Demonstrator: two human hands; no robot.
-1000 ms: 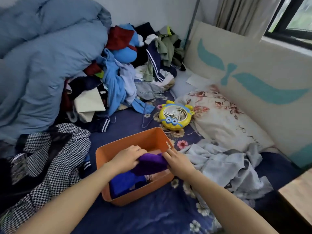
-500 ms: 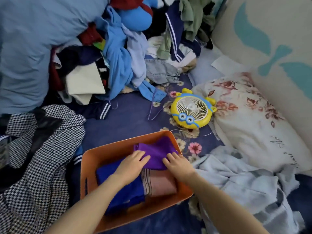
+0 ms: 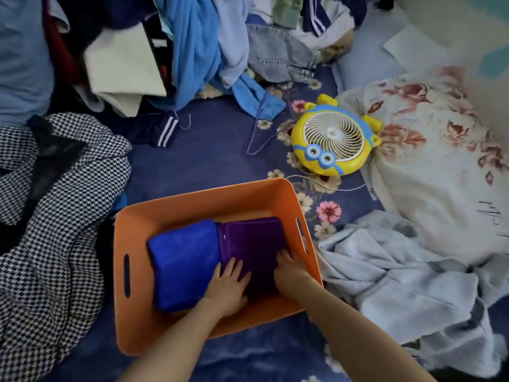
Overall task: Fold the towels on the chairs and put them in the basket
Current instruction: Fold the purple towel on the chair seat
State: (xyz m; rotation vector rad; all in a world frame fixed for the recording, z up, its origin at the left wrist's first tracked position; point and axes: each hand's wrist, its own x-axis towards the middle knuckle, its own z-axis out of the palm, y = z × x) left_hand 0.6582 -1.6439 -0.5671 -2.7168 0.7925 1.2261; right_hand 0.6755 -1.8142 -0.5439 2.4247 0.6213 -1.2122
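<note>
Purple towel [image 3: 253, 244] has settled flat inside the orange basket [image 3: 132, 238], beside the blue towel [image 3: 184, 260], left hand [image 3: 228, 285] and right hand [image 3: 289, 271] pressing its near edge, each grip spread flat

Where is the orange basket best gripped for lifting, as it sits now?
By the two handle slots cut in the orange basket's short end walls: the left slot and the right slot. Come in from outside each end and hook fingers through under the rim. The walls look smooth and flare outward, so they likely offer little purchase elsewhere.
</note>
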